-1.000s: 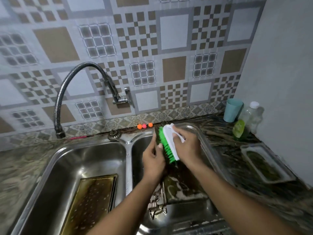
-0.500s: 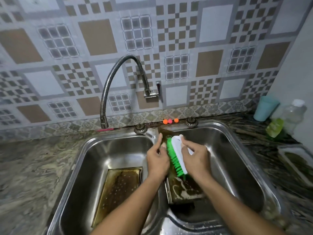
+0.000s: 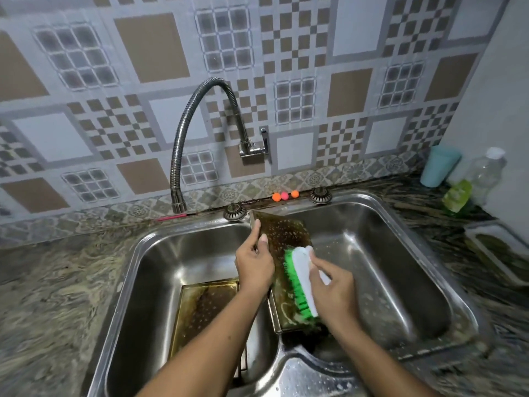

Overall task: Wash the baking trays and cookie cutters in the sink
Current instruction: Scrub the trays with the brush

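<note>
A greasy brown baking tray leans tilted in the right basin of the steel double sink, its top edge against the divider. My left hand grips the tray's left rim. My right hand holds a white scrub brush with green bristles, bristles pressed on the tray's soapy lower part. A second dirty baking tray lies flat in the left basin, partly hidden by my left forearm. No cookie cutters show.
A flexible steel faucet arches over the left basin. On the right counter stand a teal cup, a clear bottle with green liquid and another tray. Three small orange and pink balls sit behind the sink.
My right hand has drawn the brush down the tray towards me, uncovering the tray's upper part. The camera has shifted so the sink sits more central.
</note>
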